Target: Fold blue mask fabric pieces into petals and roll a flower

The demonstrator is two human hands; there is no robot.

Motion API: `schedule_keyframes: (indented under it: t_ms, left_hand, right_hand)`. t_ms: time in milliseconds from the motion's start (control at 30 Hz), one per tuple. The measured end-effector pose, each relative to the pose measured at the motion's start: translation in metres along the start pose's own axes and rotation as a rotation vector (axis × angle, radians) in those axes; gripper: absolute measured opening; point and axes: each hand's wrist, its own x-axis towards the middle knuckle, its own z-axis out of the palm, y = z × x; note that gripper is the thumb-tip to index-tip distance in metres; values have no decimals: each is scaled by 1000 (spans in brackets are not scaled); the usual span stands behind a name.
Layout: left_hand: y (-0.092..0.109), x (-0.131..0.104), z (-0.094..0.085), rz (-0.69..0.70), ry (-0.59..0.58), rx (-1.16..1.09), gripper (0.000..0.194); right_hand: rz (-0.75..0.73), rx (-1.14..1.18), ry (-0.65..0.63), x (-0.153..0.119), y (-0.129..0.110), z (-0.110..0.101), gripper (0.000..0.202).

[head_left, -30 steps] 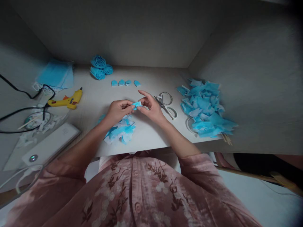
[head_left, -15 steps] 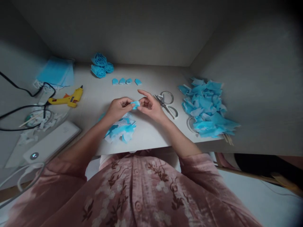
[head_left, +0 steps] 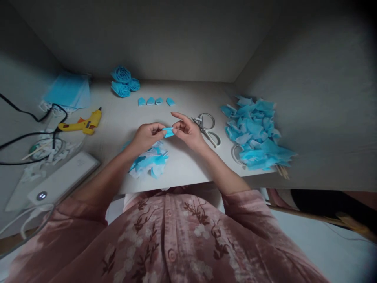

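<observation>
Between my two hands is a small folded piece of blue fabric [head_left: 169, 132], held above the table. My left hand [head_left: 149, 135] pinches its left end between thumb and fingers. At its right end, my right hand [head_left: 188, 131] grips it with thumb and curled fingers, the index finger stretched outward. Beyond my hands lie several small folded blue pieces [head_left: 150, 101] in a row. Blue and white fabric scraps [head_left: 150, 161] are heaped under my left forearm, partly hidden by it. Scissors [head_left: 207, 131] rest to the right of my right hand, blades slightly apart.
A large pile of blue fabric pieces [head_left: 255, 129] covers the table's right side, beside a clear tape ring [head_left: 236, 155]. Three blue fabric roses [head_left: 122, 80] sit at the back left. Leftward are face masks [head_left: 69, 90], a yellow glue gun [head_left: 88, 122], cables and a white power bank [head_left: 64, 177].
The blue piece now looks flatter and more tightly folded between my fingers. Both hands stay in nearly the same place; the whole view has shifted slightly.
</observation>
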Motion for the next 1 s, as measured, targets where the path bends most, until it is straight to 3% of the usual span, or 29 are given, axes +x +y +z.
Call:
schedule_keyframes:
  t_ms: [200,533,800,900,1000]
  left_hand:
    - [3,1,0,-43,-31,-102,34]
    - [0,3,-1,-71,-12,-72,33]
    - [2,0,-1,-9,-36,-59,30]
    - [3,1,-4,-2,11,-52,32]
    - [5,1,-7,-1,48,-94,35]
  right_hand:
    - [23,58,36,0,3,1,73]
    - [-12,38,-34,1,1,0,68]
    - [-73,-87,-3,1,7,9,66]
    - [-127,-137,19,10,6,-13,65]
    - [-75,-298,166,17,-2,-60,58]
